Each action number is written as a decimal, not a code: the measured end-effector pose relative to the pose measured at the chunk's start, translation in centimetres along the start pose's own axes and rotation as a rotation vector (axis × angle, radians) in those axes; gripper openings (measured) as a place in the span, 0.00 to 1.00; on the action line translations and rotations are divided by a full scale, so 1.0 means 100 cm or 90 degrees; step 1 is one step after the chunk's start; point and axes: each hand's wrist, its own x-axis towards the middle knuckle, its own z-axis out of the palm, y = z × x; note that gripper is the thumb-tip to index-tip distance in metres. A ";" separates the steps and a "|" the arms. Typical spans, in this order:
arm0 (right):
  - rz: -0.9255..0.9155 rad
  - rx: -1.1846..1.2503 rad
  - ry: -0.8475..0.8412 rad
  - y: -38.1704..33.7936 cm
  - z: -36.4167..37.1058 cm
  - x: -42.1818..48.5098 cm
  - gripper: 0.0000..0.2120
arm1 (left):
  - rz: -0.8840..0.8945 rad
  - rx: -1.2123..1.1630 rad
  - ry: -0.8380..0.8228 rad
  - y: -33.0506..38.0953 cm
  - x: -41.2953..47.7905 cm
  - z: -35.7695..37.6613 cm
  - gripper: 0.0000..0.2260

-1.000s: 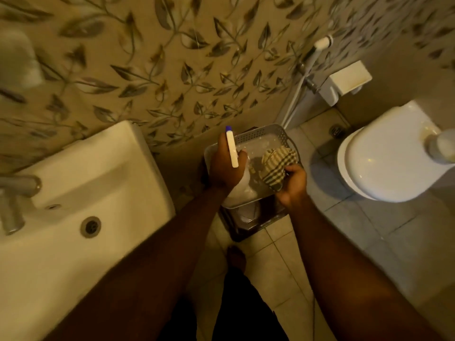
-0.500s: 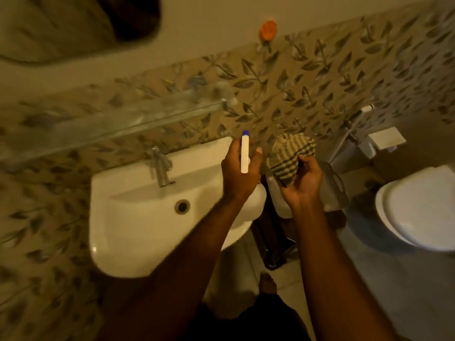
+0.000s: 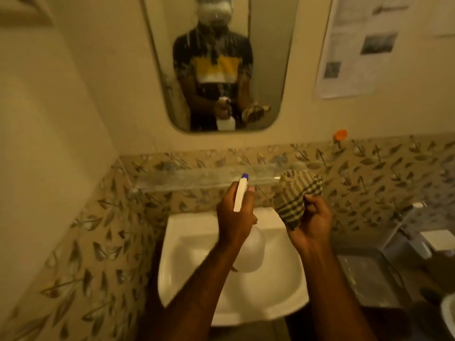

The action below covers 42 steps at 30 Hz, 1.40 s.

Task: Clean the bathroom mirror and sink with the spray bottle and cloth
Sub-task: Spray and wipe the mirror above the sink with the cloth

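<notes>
Over the sink [image 3: 197, 254], the left hand [image 3: 234, 217] is wrapped round the spray bottle [image 3: 249, 252], the right hand [image 3: 312, 225] clutches the bunched cloth [image 3: 295, 195], and the streaky mirror [image 3: 214, 57] above looks unwiped, so nearly everything remains.

One mirror [image 3: 214, 65], one sink [image 3: 192, 257], one bottle [image 3: 240, 196], one cloth [image 3: 294, 196].

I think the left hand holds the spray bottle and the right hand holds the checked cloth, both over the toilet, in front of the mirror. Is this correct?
Only the place is wrong: both hands are over the sink. The head view shows the left hand holding the spray bottle and the right hand holding the checked cloth, in front of the mirror.
</notes>
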 end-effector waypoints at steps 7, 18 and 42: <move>0.017 -0.035 -0.061 0.013 0.058 0.007 0.28 | 0.128 0.057 0.153 0.037 0.046 -0.034 0.01; -0.005 -0.065 -0.058 0.000 0.120 0.029 0.13 | 0.205 0.139 0.318 0.068 0.080 -0.037 0.06; -0.044 -0.051 -0.015 -0.026 0.104 0.041 0.19 | 0.222 0.173 0.178 0.061 0.069 0.032 0.04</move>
